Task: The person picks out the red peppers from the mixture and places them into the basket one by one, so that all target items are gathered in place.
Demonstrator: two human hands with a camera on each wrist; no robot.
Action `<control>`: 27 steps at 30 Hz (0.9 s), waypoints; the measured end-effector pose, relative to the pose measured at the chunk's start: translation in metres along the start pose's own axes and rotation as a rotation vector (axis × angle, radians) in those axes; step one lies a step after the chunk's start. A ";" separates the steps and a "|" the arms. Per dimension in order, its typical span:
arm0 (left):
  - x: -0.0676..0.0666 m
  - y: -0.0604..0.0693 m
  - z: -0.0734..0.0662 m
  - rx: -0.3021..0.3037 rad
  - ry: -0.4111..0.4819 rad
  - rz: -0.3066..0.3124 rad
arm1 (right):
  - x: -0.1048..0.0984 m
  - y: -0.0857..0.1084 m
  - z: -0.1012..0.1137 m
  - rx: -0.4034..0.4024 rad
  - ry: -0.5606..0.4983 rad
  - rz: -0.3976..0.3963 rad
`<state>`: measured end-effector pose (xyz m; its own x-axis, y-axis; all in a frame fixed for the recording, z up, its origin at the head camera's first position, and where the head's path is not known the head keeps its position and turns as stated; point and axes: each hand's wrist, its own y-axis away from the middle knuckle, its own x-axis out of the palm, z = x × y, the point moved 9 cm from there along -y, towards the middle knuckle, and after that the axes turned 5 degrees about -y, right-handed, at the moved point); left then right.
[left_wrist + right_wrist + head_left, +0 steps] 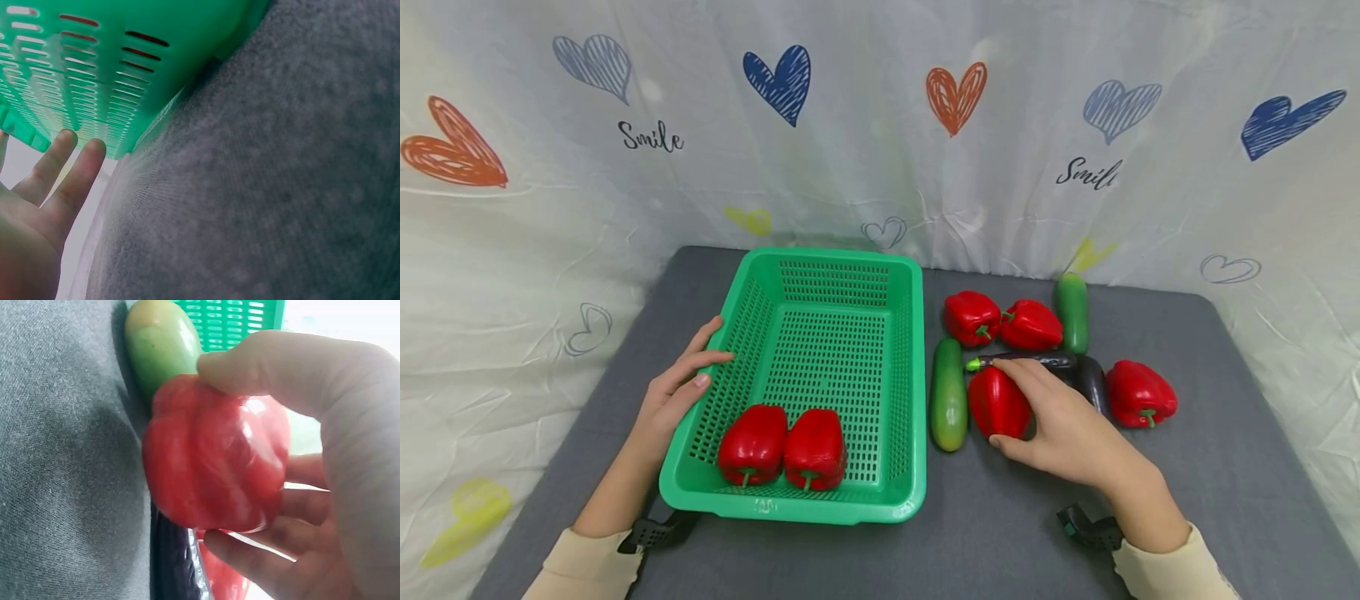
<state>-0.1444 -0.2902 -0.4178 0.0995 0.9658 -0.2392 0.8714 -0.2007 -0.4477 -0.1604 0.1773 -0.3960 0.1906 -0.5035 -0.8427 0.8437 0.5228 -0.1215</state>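
On the left side of the green basket (831,510), my left hand (673,392) touches the rim, one fingertip reaching over it. In the left wrist view, two straight fingers (78,178) show beside the slotted outer wall (94,75). My right hand (1067,421) grips a red bell pepper (997,402) between thumb and fingers, right of the basket. The right wrist view has the thumb on one side of this pepper (215,456) and fingers on the other. Two more red bell peppers (752,443) (815,450) lie inside the basket's near end.
A green cucumber (950,396) lies between basket and right hand. Behind the hand are two red peppers (972,317) (1032,325), another cucumber (1072,312) and dark eggplants (1090,379). One red pepper (1141,393) sits farther right. A printed curtain (865,167) hangs behind the grey table (1225,467).
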 end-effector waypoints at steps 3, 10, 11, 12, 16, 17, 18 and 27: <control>0.000 0.000 0.000 0.004 -0.003 0.000 | -0.003 0.000 0.001 -0.014 0.002 -0.017; 0.000 0.000 0.000 0.000 -0.005 0.000 | -0.005 0.000 0.003 -0.039 0.005 -0.043; 0.000 0.000 0.000 0.000 -0.004 0.000 | -0.005 0.000 0.003 -0.047 0.010 -0.052; 0.000 0.000 -0.001 -0.001 -0.003 0.000 | -0.006 0.000 0.004 -0.054 0.015 -0.062; 0.002 -0.001 -0.002 0.001 0.001 0.001 | -0.010 0.002 0.006 -0.083 0.045 -0.098; 0.002 -0.001 -0.003 0.000 0.002 0.002 | -0.010 0.002 0.006 -0.084 0.053 -0.104; 0.002 -0.001 -0.004 0.002 0.004 0.002 | -0.011 0.002 0.006 -0.082 0.059 -0.108; 0.002 -0.002 -0.008 0.019 0.010 -0.002 | -0.012 0.003 0.007 -0.090 0.123 -0.125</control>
<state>-0.1424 -0.2866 -0.4108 0.1025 0.9677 -0.2301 0.8625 -0.2017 -0.4641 -0.1564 0.1801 -0.3823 0.0198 -0.4837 -0.8750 0.8080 0.5232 -0.2709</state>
